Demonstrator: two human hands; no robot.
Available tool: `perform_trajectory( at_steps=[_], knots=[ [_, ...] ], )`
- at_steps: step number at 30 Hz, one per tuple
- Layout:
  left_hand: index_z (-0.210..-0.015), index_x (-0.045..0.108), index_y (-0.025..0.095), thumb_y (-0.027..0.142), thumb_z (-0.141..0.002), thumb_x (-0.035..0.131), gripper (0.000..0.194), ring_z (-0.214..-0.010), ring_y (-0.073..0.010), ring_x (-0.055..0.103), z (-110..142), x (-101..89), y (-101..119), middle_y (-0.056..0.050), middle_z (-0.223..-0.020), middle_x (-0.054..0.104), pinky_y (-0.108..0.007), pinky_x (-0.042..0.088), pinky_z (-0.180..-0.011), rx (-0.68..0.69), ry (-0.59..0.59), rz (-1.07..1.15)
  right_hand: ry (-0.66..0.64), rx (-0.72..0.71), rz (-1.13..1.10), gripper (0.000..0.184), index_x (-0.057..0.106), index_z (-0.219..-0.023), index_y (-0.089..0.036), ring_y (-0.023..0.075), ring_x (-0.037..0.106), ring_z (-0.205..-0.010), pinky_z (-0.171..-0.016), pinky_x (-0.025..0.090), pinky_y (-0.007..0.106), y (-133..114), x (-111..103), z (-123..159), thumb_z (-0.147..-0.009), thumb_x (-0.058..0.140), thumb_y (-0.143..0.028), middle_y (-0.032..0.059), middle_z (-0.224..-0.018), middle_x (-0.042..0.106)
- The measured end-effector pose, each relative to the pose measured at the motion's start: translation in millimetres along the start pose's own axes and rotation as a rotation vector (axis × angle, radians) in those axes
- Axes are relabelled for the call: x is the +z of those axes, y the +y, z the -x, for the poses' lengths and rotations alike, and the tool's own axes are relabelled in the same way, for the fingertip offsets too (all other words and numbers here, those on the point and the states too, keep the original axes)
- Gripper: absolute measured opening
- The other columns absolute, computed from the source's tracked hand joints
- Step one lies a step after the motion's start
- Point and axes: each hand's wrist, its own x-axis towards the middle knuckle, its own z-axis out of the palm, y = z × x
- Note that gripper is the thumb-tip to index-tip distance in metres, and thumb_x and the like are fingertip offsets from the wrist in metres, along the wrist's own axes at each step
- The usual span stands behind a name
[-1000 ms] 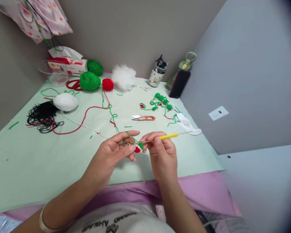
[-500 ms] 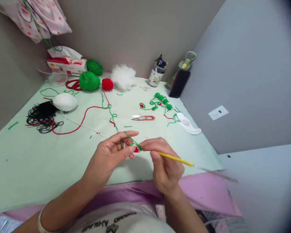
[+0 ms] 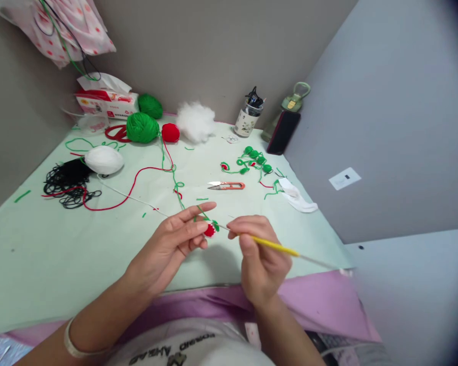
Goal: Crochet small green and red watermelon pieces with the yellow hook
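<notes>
Fingers (image 3: 249, 250) snug around yellow hook (image 3: 278, 246)

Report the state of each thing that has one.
Left hand: pinching crochet piece
Right hand: gripping yellow hook
Snips: lying open
Tissue pack: opened, tissue protruding
Phone: propped up, screen dark
Bottle: capped, handle raised
Jar: holding items
Black yarn: loose heap
Red ball, white ball: wound, strands trailing

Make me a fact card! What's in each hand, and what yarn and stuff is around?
Left hand: pinching a small red, white and green crocheted piece
Right hand: holding a yellow-handled hook, tip at that piece
Yarn: two green balls, a red ball, a white ball
Cutter: orange-handled snips, beyond the hands
Farther back: white fluff, a jar, a phone before a green bottle
</notes>
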Motion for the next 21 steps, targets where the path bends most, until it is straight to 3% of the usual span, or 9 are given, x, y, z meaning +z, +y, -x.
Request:
perform_trajectory(
  at_steps=[3, 6, 11, 13, 15, 18, 21],
  knots=[
    [-0.117, 0.07, 0.023, 0.022, -0.078, 0.075, 0.039, -0.061, -0.006, 0.051, 0.5, 1.0, 0.8, 0.003, -0.076, 0.057, -0.019, 0.048, -0.063, 0.094, 0.02, -0.094, 0.021, 0.196, -0.304, 0.022, 0.072, -0.091, -0.025, 0.0154, 0.058, -0.068, -0.059, 0.049, 0.032, 0.8, 2.9, -6.3, -0.095, 0.051, -0.02, 0.0039, -0.083, 0.064],
    [-0.114, 0.071, 0.025, 0.025, -0.078, 0.076, 0.036, -0.063, -0.0071, 0.053, 1.9, 4.8, -1.3, 0.002, -0.082, 0.058, -0.02, 0.048, -0.063, 0.124, 0.028, -0.198, -0.015, 0.216, -0.3, 0.019, 0.073, -0.091, -0.025, 0.0154, 0.059, -0.07, -0.062, 0.049, 0.031, 2.5, 5.7, -9.1, -0.094, 0.055, -0.02, 0.004, -0.086, 0.066],
    [-0.116, 0.07, 0.026, 0.023, -0.078, 0.076, 0.039, -0.062, -0.0062, 0.05, 1.3, 8.3, -7.3, 0.003, -0.082, 0.057, -0.019, 0.046, -0.061, 0.188, 0.073, -0.194, -0.053, 0.087, -0.019, 0.025, 0.072, -0.103, -0.03, 0.0172, 0.062, -0.08, -0.07, 0.052, 0.034, 1.5, 5.7, 0.0, -0.092, 0.056, -0.014, 0.0039, -0.092, 0.066],
    [-0.118, 0.069, 0.025, 0.023, -0.079, 0.075, 0.04, -0.057, -0.0046, 0.044, 0.0, 7.8, -8.4, 0.003, -0.076, 0.055, -0.017, 0.043, -0.056, 0.144, 0.057, -0.111, -0.087, -0.048, 0.134, 0.031, 0.072, -0.109, -0.033, 0.0196, 0.063, -0.089, -0.076, 0.052, 0.037, 1.5, 4.8, 3.6, -0.089, 0.06, -0.012, 0.0053, -0.1, 0.066],
    [-0.117, 0.07, 0.022, 0.023, -0.079, 0.074, 0.038, -0.053, -0.0039, 0.036, -1.7, 5.4, -7.9, 0.005, -0.067, 0.048, -0.016, 0.04, -0.052, 0.036, 0.005, -0.017, -0.086, -0.091, 0.162, 0.031, 0.072, -0.108, -0.032, 0.0205, 0.063, -0.091, -0.077, 0.052, 0.037, 2.5, 3.4, 3.4, -0.088, 0.061, -0.012, 0.006, -0.101, 0.067],
    [-0.113, 0.072, 0.017, 0.021, -0.08, 0.073, 0.034, -0.05, -0.0044, 0.026, -4.1, -0.4, -5.1, 0.006, -0.059, 0.038, -0.015, 0.036, -0.048, -0.073, -0.047, 0.06, 0.001, 0.122, -0.084, 0.021, 0.073, -0.097, -0.027, 0.0172, 0.061, -0.077, -0.068, 0.05, 0.034, 5.3, 0.7, -3.0, -0.092, 0.055, -0.016, 0.0047, -0.088, 0.066],
    [-0.112, 0.073, 0.02, 0.02, -0.081, 0.071, 0.031, -0.051, -0.0047, 0.028, -4.7, -3.8, -3.9, 0.004, -0.064, 0.046, -0.016, 0.036, -0.049, -0.014, -0.036, -0.002, 0.025, 0.331, -0.382, 0.019, 0.072, -0.089, -0.023, 0.0128, 0.056, -0.062, -0.058, 0.046, 0.03, 7.5, 0.5, -9.0, -0.095, 0.054, -0.024, 0.0028, -0.082, 0.063]
  ],
)
